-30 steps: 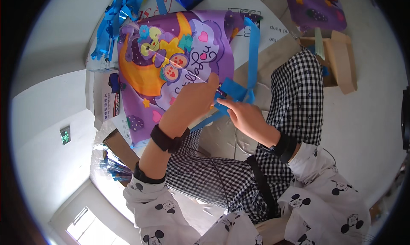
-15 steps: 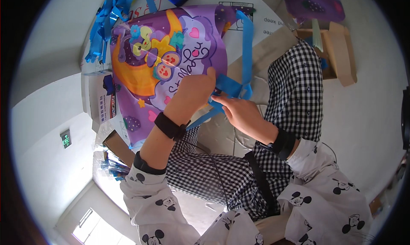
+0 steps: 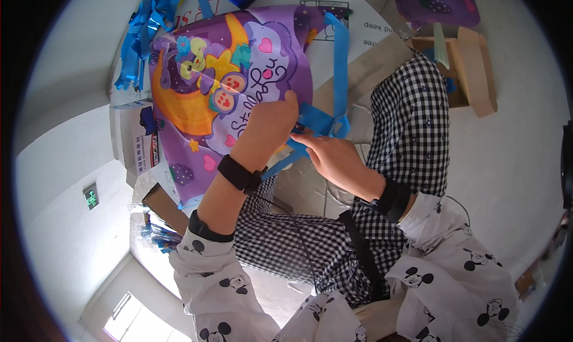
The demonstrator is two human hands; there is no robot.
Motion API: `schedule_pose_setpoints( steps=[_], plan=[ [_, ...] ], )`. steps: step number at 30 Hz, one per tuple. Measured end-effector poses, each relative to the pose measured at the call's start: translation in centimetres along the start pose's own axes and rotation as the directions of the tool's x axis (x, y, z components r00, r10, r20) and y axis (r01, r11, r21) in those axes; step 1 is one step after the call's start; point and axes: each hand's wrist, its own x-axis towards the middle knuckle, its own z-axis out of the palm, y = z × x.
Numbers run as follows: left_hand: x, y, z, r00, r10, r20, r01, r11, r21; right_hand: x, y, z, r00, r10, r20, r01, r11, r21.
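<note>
Before me lies a glossy purple bag-like piece point(image 3: 179, 148), printed with a cartoon animal on an orange moon. A flat blue strap point(image 3: 341, 67) loops off its right edge, and a wider blue part lies by my hands. My left hand point(image 3: 271, 122) is closed at the bag's right edge, one digit pointing up on the print; its other fingers are hidden. Just to the right, my right hand point(image 3: 337, 160) pinches the blue strap, fingertips close to my left hand. A small dark thing between the hands is too hidden to name.
A bundle of blue straps point(image 3: 134, 46) hangs at the table's upper left. A printed carton point(image 3: 138, 140) stands left of the bag. Beyond my checkered knee point(image 3: 412, 103) sits an open cardboard box point(image 3: 474, 73), with another purple piece point(image 3: 439, 5) above it. Cables hang near my legs.
The view has shifted slightly. Both hands keep nearly the same place and hold at the strap.
</note>
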Motion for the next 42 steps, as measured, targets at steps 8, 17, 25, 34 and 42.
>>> schedule_pose_setpoints(
  steps=[8, 17, 25, 34, 42],
  plan=[
    [-0.1, 1.0, 0.0, 0.988, -0.133, -0.078, 0.141, 0.983, 0.114, -0.1, 0.2, 0.2, 1.000, -0.010, 0.004, 0.010, 1.000, -0.021],
    [-3.7, -1.7, 2.0, 0.878, -0.475, -0.060, 0.454, 0.865, -0.212, -0.2, 0.4, 0.2, 0.997, 0.007, 0.072, -0.004, 0.999, -0.047],
    [-4.6, 2.2, 7.3, 0.605, -0.694, -0.390, 0.190, 0.601, -0.776, -1.4, 0.7, -1.4, 0.995, 0.022, 0.094, -0.018, 0.999, -0.043],
    [-4.8, 1.6, 9.4, 0.490, -0.691, -0.531, 0.095, 0.648, -0.756, -4.6, -0.6, -6.4, 0.997, -0.061, -0.040, 0.067, 0.981, 0.181],
    [-7.2, 6.2, 9.8, 0.391, -0.595, -0.702, 0.175, 0.797, -0.578, 7.7, -3.0, -5.5, 0.966, -0.205, -0.159, 0.211, 0.977, 0.025]
  ],
)
